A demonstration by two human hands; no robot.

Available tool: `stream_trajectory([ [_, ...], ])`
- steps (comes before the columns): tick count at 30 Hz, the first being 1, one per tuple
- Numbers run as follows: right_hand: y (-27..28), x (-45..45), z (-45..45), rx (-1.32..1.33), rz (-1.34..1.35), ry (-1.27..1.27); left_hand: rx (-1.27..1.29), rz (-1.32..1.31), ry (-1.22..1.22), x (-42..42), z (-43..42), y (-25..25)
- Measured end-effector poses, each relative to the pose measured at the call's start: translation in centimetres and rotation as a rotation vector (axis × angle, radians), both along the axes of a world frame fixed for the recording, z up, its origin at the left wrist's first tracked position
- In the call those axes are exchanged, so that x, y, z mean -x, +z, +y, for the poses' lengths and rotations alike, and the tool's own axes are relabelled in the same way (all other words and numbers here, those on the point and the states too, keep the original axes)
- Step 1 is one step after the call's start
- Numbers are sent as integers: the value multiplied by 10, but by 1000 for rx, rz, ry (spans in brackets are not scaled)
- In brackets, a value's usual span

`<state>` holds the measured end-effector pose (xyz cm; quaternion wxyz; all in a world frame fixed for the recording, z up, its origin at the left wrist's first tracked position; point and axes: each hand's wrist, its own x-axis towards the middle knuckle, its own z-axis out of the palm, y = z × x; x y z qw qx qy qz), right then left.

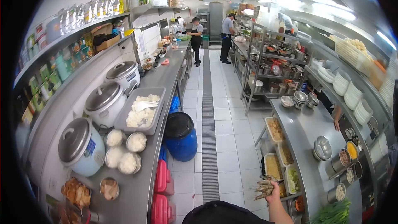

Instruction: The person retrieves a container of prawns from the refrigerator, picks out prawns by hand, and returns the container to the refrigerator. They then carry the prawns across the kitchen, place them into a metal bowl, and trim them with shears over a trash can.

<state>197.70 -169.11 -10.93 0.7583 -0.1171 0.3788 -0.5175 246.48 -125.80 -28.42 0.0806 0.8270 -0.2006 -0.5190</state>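
Note:
My right hand (274,191) is raised at the lower right, beside the edge of the right-hand steel table (298,130). Its fingers are closed around a bunch of raw shrimp (264,188), grey-brown with thin legs sticking out to the left. Below and beyond the hand, tubs of food stand on a low shelf, among them a yellow one (273,166) and one of green leaves (293,178). My left hand is out of view; a dark garment covers the bottom middle.
Left counter (139,170) carries rice cookers (83,145), a rice tub (120,118) and rice bowls (136,142). A blue barrel (181,141) stands beneath its edge. A grated drain (209,120) runs along the aisle. Another person's hand (336,123) rests across the right table. Several people stand farther back.

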Motion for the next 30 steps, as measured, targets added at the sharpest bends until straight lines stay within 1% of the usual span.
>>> stream_trajectory([
  [1,1,1,-9,-5,19,-38,33,-16,-90,-21,-33,-6],
  [2,-2,1,-19,-14,36,-78,98,-54,-247,-46,-71,-15],
  [3,-22,9,-29,-45,26,-106,198,-130,-481,-74,-116,-20],
  [4,-39,21,-37,-43,-73,-61,301,-206,-670,-102,-165,-25],
  [5,-38,16,-42,-54,-30,-83,407,-266,-725,-126,-217,-17],
  [6,-37,16,-45,-64,14,-103,284,30,-134,-127,-283,40],
  [8,-32,6,-63,-95,55,-147,476,-123,-372,-164,-377,65],
  [9,-35,1,-78,-123,108,-181,485,-110,-182,-167,-426,86],
  [10,-43,-1,-96,-132,113,-172,476,-107,-173,-171,-459,95],
  [12,-76,1,-145,-86,63,-142,659,-91,-20,-181,-516,108],
  [14,-87,-17,-208,-99,67,-160,608,-145,5,-191,-539,88],
  [16,-89,-44,-287,-115,-8,-90,498,-223,-3,-204,-543,50],
  [17,-63,-75,-326,-101,18,-74,422,-244,-72,-207,-535,31],
  [18,-45,-99,-368,-15,36,31,335,-320,-234,-211,-524,12],
  [19,-32,-121,-408,69,57,135,236,-337,-593,-228,-502,-53],
  [20,-29,-146,-451,64,40,140,197,-354,-942,-228,-499,-46],
  [21,-25,-171,-493,61,28,151,44,-165,-348,-215,-474,-49],
  [22,-13,-195,-529,67,41,167,-26,-116,-141,-208,-476,-30],
  [24,11,-253,-601,115,-25,264,-73,-69,-1,-209,-500,-14],
  [26,26,-308,-658,138,-38,301,-75,-50,83,-219,-533,-8],
  [30,18,-372,-745,149,-51,384,-74,-2,197,-256,-606,-5],
])
